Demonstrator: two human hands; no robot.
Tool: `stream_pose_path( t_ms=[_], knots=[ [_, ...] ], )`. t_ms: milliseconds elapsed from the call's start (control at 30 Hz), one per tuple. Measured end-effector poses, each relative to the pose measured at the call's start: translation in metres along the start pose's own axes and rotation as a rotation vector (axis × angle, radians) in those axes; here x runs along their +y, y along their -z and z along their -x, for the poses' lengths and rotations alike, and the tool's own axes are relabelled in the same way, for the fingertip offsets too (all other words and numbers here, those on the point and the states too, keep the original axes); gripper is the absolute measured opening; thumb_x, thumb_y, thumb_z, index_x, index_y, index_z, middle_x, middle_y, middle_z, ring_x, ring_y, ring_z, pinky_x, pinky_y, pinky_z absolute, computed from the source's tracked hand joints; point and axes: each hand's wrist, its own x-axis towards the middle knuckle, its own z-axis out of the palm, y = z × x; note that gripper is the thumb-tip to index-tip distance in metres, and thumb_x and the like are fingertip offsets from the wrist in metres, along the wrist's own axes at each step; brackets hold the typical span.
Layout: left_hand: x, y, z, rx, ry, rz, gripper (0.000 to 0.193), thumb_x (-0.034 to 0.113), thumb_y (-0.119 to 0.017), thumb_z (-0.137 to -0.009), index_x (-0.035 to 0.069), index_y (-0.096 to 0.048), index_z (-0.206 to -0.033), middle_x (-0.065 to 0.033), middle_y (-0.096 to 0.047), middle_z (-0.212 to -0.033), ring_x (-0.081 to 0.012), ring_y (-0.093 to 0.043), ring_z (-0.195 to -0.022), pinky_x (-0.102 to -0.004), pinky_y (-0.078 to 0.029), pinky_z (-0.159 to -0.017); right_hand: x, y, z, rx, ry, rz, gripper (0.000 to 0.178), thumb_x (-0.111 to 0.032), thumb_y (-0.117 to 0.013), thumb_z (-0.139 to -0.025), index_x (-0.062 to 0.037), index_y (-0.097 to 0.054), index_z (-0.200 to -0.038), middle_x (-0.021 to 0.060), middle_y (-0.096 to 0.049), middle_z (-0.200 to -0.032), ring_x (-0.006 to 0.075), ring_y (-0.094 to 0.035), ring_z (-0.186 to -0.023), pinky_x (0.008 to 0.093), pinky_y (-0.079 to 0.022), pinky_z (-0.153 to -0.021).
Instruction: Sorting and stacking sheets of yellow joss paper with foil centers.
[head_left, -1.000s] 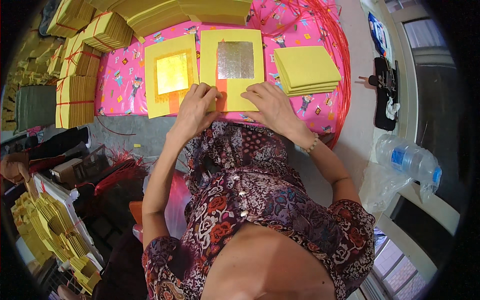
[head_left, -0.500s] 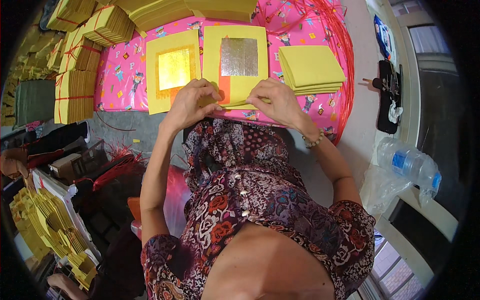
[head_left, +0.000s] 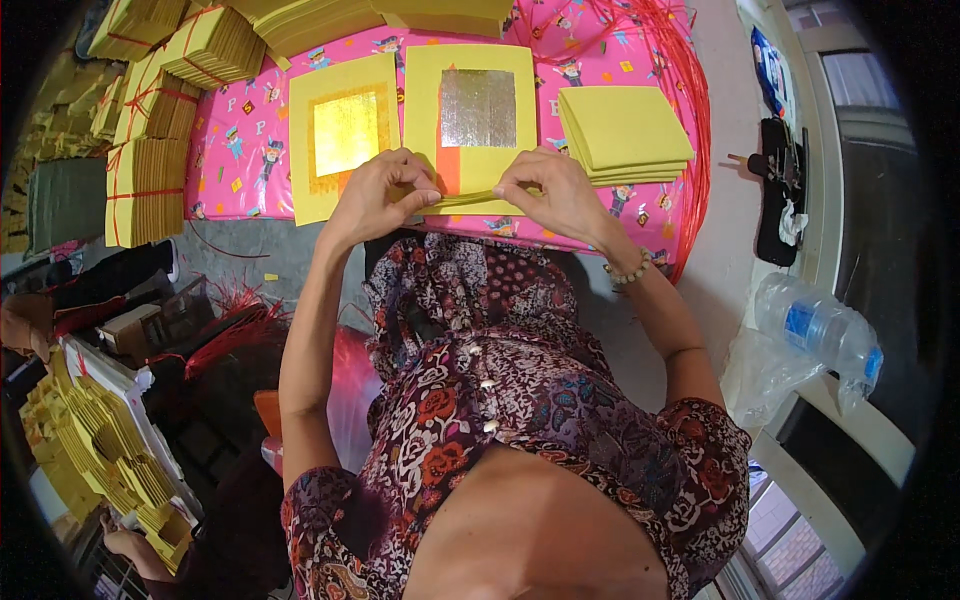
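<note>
A yellow paper sheet with a silver foil square and an orange strip (head_left: 478, 108) lies in front of me on a pink patterned cover (head_left: 240, 185). Its near edge is turned up into a narrow fold (head_left: 468, 202). My left hand (head_left: 385, 197) pinches the left end of that fold between thumb and fingers. At the right end, my right hand (head_left: 556, 195) grips it the same way. Left of it lies a stack or sheet of yellow paper with a gold foil square (head_left: 347, 133), partly behind my left hand. Folded yellow papers (head_left: 625, 130) are piled at the right.
Yellow paper bundles tied with red string (head_left: 146, 192) line the table's left and far sides. Loose red strings (head_left: 695, 130) hang along its right edge. A bagged plastic bottle (head_left: 820, 330) rests at the far right. Another person's hand (head_left: 125, 540) is beside yellow papers (head_left: 120, 455) at lower left.
The near edge of the silver-foil sheet now lies in a straighter, more even fold. Both my hands have shifted slightly away from me. The other person's hand at lower left has moved up.
</note>
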Motion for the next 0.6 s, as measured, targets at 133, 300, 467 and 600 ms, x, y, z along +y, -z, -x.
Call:
stream_pose_path(
  t_ms=[133,300,467,600],
  knots=[
    [0.002,0.001,-0.003,-0.019,0.014,0.035,0.014,0.014,-0.071,-0.078,0.001,-0.066,-0.077,-0.0065,-0.062,-0.084,-0.0202,-0.059,-0.081,-0.0313,-0.045,-0.076,0.003,-0.001,-0.001,0.001,0.004,0.009,0.017,-0.019,-0.066,-0.081,-0.0024,-0.065,-0.075,0.0081,-0.062,-0.073,0.0230,-0.058,-0.073,0.0340,-0.046,-0.067],
    [-0.005,0.002,-0.006,-0.038,0.067,0.075,0.014,0.013,-0.071,-0.078,0.000,-0.065,-0.075,-0.0060,-0.062,-0.079,-0.0167,-0.057,-0.077,-0.0302,-0.044,-0.074,0.002,0.000,-0.003,-0.018,-0.036,0.012,0.020,-0.021,-0.065,-0.082,-0.0022,-0.065,-0.075,0.0085,-0.061,-0.072,0.0224,-0.057,-0.070,0.0334,-0.044,-0.063],
    [-0.009,0.000,-0.008,-0.050,0.073,0.134,0.016,0.014,-0.071,-0.079,0.000,-0.065,-0.074,-0.0049,-0.061,-0.078,-0.0142,-0.056,-0.076,-0.0294,-0.044,-0.073,-0.004,0.003,-0.006,-0.046,-0.119,-0.026,0.020,-0.022,-0.065,-0.082,-0.0026,-0.065,-0.075,0.0086,-0.061,-0.072,0.0220,-0.057,-0.069,0.0332,-0.044,-0.063],
    [-0.007,0.000,-0.008,-0.053,0.073,0.152,0.016,0.014,-0.072,-0.078,0.000,-0.065,-0.073,-0.0048,-0.061,-0.077,-0.0151,-0.056,-0.077,-0.0296,-0.044,-0.074,-0.002,0.002,-0.005,-0.044,-0.119,-0.057,0.021,-0.022,-0.065,-0.081,-0.0028,-0.065,-0.074,0.0079,-0.062,-0.074,0.0214,-0.057,-0.070,0.0334,-0.044,-0.065]
  ],
)
